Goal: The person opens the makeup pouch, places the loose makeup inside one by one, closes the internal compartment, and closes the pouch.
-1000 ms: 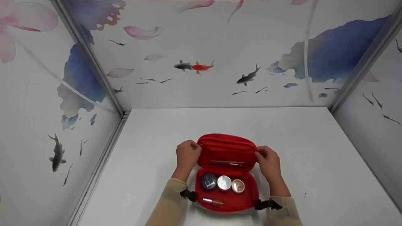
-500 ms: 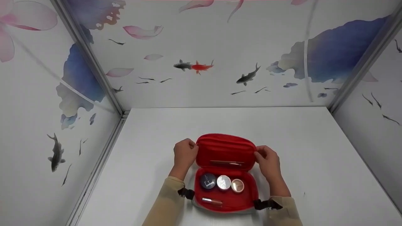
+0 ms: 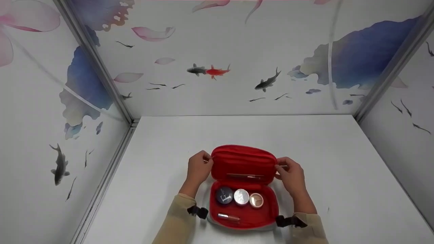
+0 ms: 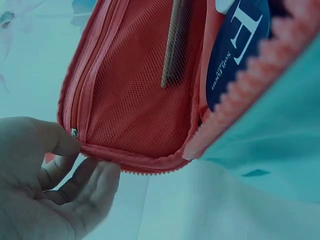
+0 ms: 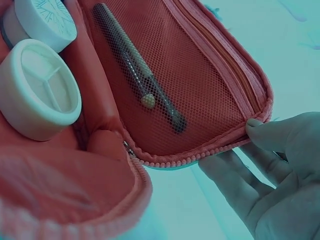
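Note:
A red-lined cosmetic bag (image 3: 252, 220) lies unzipped on the table, its lid (image 3: 244, 165) raised at the back. My left hand (image 3: 199, 166) pinches the lid's left edge; in the left wrist view the thumb lies by the zipper end of the mesh pocket (image 4: 135, 100). On the other side my right hand (image 3: 292, 174) holds the lid's right edge between thumb and fingers. Inside the base sit a dark round compact (image 3: 224, 195), a silver-lidded jar (image 3: 241, 197) and a cream round case (image 3: 256, 200). A lip gloss tube (image 3: 229, 217) lies in front of them. Behind the mesh are slim brushes (image 5: 135, 65).
The white table (image 3: 162, 142) extends around the bag. Printed wall panels with fish and petals (image 3: 217, 40) stand behind it and at both sides, joined by metal frame posts (image 3: 98, 64). Dark straps (image 3: 198, 211) sit on both sleeves.
My left hand has shifted slightly left along with its sleeve. The right hand has moved a touch to the right, and its fingers look a little more spread. The bag stays almost still.

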Tool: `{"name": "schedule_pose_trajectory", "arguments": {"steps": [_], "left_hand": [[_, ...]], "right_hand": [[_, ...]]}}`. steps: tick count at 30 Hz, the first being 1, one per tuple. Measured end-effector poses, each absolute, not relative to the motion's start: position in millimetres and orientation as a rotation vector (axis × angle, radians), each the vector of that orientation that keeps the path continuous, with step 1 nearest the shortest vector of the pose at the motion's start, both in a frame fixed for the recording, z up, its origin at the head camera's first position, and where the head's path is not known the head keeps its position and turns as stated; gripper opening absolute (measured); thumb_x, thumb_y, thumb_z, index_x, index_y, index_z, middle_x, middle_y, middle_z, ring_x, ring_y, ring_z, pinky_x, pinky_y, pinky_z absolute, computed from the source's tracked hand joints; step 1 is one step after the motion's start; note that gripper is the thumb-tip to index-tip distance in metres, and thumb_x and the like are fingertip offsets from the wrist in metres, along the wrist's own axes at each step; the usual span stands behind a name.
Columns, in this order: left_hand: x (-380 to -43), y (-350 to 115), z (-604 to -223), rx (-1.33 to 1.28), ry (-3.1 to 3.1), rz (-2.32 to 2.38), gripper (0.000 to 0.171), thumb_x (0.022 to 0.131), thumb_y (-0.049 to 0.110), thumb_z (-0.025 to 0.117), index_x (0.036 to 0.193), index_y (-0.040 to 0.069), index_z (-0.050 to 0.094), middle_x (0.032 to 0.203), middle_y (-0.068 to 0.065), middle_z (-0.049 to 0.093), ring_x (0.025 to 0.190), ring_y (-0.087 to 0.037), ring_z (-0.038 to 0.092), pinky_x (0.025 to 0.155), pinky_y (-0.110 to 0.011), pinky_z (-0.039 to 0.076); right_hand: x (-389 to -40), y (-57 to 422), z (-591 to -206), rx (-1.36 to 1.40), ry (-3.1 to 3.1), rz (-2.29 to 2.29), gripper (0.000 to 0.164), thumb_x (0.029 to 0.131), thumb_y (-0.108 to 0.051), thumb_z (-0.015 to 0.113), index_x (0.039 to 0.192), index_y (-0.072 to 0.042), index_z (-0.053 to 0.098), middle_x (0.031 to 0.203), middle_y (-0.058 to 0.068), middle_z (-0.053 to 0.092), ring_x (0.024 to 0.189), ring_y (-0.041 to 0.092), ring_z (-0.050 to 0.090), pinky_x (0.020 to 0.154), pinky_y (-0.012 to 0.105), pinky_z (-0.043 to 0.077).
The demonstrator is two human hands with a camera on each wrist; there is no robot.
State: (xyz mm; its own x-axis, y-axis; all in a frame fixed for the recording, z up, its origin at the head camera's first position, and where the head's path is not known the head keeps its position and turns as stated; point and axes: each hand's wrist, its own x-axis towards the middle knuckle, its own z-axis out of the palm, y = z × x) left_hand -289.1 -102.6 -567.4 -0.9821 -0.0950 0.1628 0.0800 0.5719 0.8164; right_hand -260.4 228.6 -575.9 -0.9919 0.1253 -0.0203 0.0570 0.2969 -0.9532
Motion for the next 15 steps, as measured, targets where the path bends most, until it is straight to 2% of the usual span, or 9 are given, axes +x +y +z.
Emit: {"name": "schedule_pose_trajectory", "arguments": {"steps": [8,15], "left_hand": [[-294.7,-96.4,-558.1,-0.001,-2.538,-1.425,0.008,0.096,0.010,0.066,0.089,0.012,0.070,0.084,-0.004,0.070,0.079,-0.016,0.061,0.071,-0.032,0.054],[-284.6,-95.3,-572.6,0.037,-2.383,-1.539,0.013,0.089,0.005,0.067,0.081,0.014,0.070,0.084,-0.001,0.073,0.085,-0.015,0.065,0.076,-0.032,0.056]], "right_hand": [[-263.4,230.3,-569.6,-0.139,-2.417,1.749,0.018,0.104,-0.002,0.063,0.122,-0.003,0.070,0.121,0.019,0.072,0.111,0.024,0.071,0.085,0.025,0.063],[-256.2,237.3,-578.8,-0.109,-2.234,1.933,0.015,0.101,0.000,0.066,0.112,0.002,0.076,0.105,0.009,0.078,0.099,0.015,0.075,0.087,0.023,0.062]]}}
